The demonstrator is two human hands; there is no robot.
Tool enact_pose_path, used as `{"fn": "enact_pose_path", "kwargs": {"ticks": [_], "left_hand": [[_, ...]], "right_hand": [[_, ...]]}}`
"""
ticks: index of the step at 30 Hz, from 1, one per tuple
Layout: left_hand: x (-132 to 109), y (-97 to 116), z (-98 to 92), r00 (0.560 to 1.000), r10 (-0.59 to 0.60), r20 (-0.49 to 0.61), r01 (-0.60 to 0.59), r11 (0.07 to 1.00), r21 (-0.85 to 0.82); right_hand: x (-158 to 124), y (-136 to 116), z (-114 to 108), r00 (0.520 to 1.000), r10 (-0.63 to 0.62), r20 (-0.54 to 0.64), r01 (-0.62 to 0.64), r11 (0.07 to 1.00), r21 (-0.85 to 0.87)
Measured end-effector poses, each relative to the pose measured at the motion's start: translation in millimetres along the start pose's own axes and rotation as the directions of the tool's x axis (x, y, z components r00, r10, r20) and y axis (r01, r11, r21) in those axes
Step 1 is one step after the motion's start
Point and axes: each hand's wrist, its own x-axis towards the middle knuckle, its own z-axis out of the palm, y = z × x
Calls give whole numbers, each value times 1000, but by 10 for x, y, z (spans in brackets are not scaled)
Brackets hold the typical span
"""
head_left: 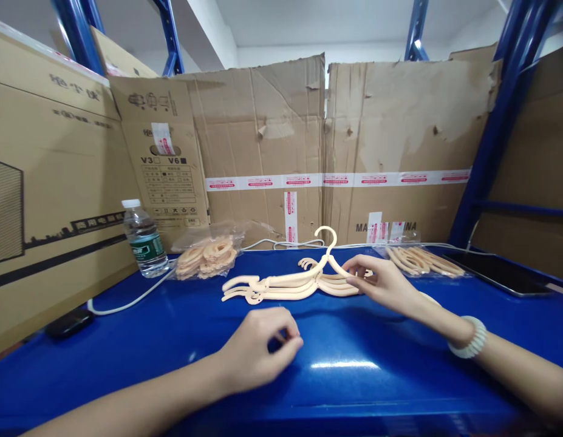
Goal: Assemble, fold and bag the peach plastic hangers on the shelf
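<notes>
Several cream plastic clothes hangers [290, 294] lie stacked on the blue table, with folding-style joints at their left ends. The top clothes hanger [327, 250] is tilted up, its hook raised above the stack. My right hand [376, 280], wearing a pale bracelet, grips the right arm of this top hanger between thumb and fingers. In front of the stack is my left hand [267, 346], its fingers curled and thumb tip against the forefinger, with nothing visible in it. It does not touch the hangers. The stack's right end is partly hidden behind my right hand.
A water bottle [145, 243] and a clear bag of cream plastic parts [206, 258] stand at the left. Another bag of parts [422, 261] and a dark tablet [500, 273] lie right. A white cable [135, 303] and black device [69, 321] lie left. Cardboard [263, 139] walls the back.
</notes>
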Motion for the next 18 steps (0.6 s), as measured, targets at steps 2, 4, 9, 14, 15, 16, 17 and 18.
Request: {"fn": "enact_pose_path", "kwargs": {"ticks": [2, 4, 9, 14, 15, 16, 17, 18], "left_hand": [[-79, 62, 30, 973, 199, 114, -214, 967, 140], [-122, 88, 34, 948, 264, 179, -302, 925, 232], [-116, 5, 5, 977, 177, 119, -205, 935, 290], [-47, -67, -31, 979, 186, 85, -204, 919, 337], [-25, -79, -41, 976, 202, 82, -218, 908, 357], [0, -94, -53, 973, 214, 82, -229, 899, 373], [27, -112, -67, 973, 217, 82, -232, 893, 385], [54, -133, -84, 975, 207, 81, -222, 892, 395]], "right_hand": [[-16, -3, 31, 997, -2, 79, 5, 999, -33], [-42, -13, 77, 988, -7, 156, 20, 997, -79], [-104, -25, 166, 956, -79, 284, 142, 967, -210], [-100, 74, 230, 973, -53, 224, 116, 954, -278], [-85, 109, 246, 975, -27, 219, 92, 952, -293], [-67, 144, 263, 976, 1, 217, 67, 950, -305], [-48, 179, 280, 976, 25, 218, 46, 949, -313], [-29, 211, 293, 974, 39, 221, 33, 948, -315]]}}
